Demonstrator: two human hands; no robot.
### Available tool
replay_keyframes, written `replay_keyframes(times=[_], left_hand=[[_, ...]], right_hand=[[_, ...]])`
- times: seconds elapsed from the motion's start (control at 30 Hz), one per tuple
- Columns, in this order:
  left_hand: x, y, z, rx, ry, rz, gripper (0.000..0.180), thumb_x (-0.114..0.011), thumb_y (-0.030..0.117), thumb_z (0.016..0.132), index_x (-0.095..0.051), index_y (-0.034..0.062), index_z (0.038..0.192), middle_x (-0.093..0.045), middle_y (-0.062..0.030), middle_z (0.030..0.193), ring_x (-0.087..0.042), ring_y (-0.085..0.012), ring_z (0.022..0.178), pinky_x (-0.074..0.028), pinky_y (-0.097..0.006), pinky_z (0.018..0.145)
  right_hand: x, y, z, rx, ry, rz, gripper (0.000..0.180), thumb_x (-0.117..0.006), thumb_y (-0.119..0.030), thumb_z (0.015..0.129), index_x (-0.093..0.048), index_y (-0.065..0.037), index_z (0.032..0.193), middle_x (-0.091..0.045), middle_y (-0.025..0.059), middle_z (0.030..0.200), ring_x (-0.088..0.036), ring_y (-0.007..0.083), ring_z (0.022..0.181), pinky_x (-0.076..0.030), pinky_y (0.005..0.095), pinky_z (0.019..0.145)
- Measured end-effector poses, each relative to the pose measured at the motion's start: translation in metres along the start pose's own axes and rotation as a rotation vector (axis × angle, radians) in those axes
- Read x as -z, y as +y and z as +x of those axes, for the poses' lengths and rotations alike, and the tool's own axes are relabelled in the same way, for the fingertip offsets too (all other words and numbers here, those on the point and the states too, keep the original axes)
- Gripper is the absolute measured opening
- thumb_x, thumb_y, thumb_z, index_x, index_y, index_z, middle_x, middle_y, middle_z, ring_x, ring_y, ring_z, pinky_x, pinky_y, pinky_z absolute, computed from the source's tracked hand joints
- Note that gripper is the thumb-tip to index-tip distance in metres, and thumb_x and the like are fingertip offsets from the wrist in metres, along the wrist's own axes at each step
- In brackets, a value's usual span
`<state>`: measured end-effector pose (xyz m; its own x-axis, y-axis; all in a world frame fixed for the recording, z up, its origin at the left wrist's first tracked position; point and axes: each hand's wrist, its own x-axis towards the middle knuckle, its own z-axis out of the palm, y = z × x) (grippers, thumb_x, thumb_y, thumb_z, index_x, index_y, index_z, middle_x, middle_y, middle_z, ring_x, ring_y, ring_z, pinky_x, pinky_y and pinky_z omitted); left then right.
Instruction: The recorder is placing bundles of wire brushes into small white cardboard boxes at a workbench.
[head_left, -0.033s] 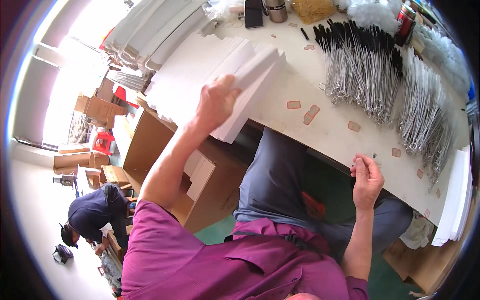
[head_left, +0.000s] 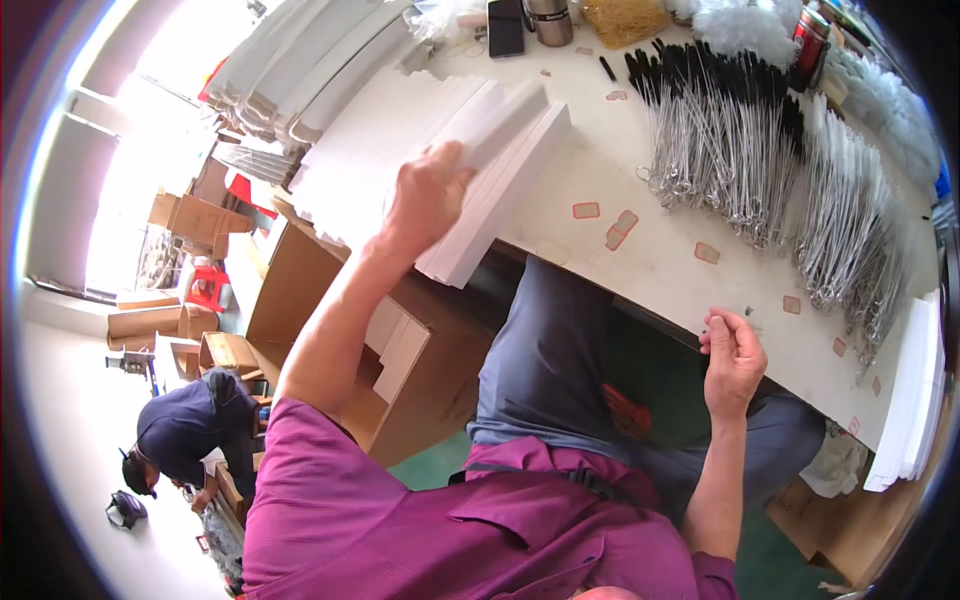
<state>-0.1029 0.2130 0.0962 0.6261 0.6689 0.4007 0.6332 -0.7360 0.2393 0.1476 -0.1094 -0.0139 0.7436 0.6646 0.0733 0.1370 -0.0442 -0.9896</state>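
My left hand [head_left: 425, 203] is closed round the near part of a long, slim white carton [head_left: 503, 122], slightly blurred. It lies over a stack of similar white cartons [head_left: 375, 150] on the left of the table. Two more slim cartons [head_left: 510, 190] lie along the stack's right side. Over the table's front edge, my right hand [head_left: 735, 368] has its fingers curled, thumb against fingertips. A tiny dark spot shows at those fingertips, too small to name. Right of centre lie wire-handled brushes with black bristles [head_left: 715, 140], and beside them similar brushes with white bristles [head_left: 850, 215].
Several red-edged label pieces [head_left: 621, 229] are scattered on the white table [head_left: 560, 170]. A phone [head_left: 506, 28], a steel flask [head_left: 550, 22] and a red can [head_left: 808, 45] stand at the back. An opened cardboard box [head_left: 420, 370] is below left. Another person [head_left: 195, 425] bends over farther left.
My left hand and the slim carton in it have shifted slightly to the left over the stack. My right hand has barely moved.
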Motion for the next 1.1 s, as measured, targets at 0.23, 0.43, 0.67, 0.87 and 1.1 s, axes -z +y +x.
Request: replay_keyframes(times=[0.23,0.43,0.67,0.87,1.1], left_hand=[[-0.009,-0.019,0.034,0.069,-0.122,0.461,0.035,-0.077,0.021,0.087,-0.069,0.0019,0.115,-0.067,-0.0241,0.124,-0.062,-0.0415,0.120,-0.051,-0.050,0.098],[-0.033,0.002,0.018,-0.121,0.043,0.326,0.047,-0.079,0.020,0.086,-0.066,-0.0007,0.126,-0.063,-0.0249,0.135,-0.056,-0.0419,0.130,-0.045,-0.048,0.110],[-0.046,0.105,-0.005,-0.275,-0.068,-0.234,0.034,-0.077,0.011,0.086,-0.069,-0.0017,0.117,-0.069,-0.0241,0.122,-0.067,-0.0421,0.114,-0.053,-0.044,0.099],[-0.116,0.137,-0.020,-0.297,-0.131,-0.494,0.028,-0.075,0.008,0.088,-0.069,-0.0010,0.114,-0.070,-0.0225,0.122,-0.067,-0.0408,0.114,-0.052,-0.045,0.099],[-0.154,0.138,-0.026,-0.402,-0.044,-0.368,0.022,-0.073,0.005,0.088,-0.071,-0.0026,0.108,-0.070,-0.0225,0.122,-0.063,-0.0426,0.118,-0.047,-0.050,0.105]], right_hand=[[0.001,0.004,-0.001,0.053,0.003,-0.003,0.014,-0.064,-0.009,0.104,-0.071,0.002,0.108,-0.069,0.0019,0.087,-0.064,0.0076,0.072,-0.054,0.0231,0.066],[0.008,0.010,-0.003,0.089,0.040,-0.110,0.014,-0.062,-0.008,0.102,-0.070,0.003,0.105,-0.069,0.0075,0.084,-0.068,0.0121,0.070,-0.055,0.0263,0.065],[0.038,-0.012,-0.010,0.152,0.071,-0.033,0.015,-0.069,-0.012,0.100,-0.073,0.002,0.104,-0.074,0.0101,0.082,-0.071,0.0132,0.070,-0.055,0.0261,0.062],[0.176,-0.017,-0.017,0.208,0.556,-0.624,0.021,-0.070,-0.019,0.099,-0.072,-0.001,0.108,-0.074,0.0142,0.091,-0.074,0.0232,0.079,-0.058,0.0347,0.072],[0.357,0.005,-0.068,-0.141,0.703,-1.581,0.055,-0.073,-0.014,0.087,-0.055,0.004,0.136,-0.052,0.0264,0.144,-0.047,0.0415,0.137,-0.038,0.0493,0.117]])
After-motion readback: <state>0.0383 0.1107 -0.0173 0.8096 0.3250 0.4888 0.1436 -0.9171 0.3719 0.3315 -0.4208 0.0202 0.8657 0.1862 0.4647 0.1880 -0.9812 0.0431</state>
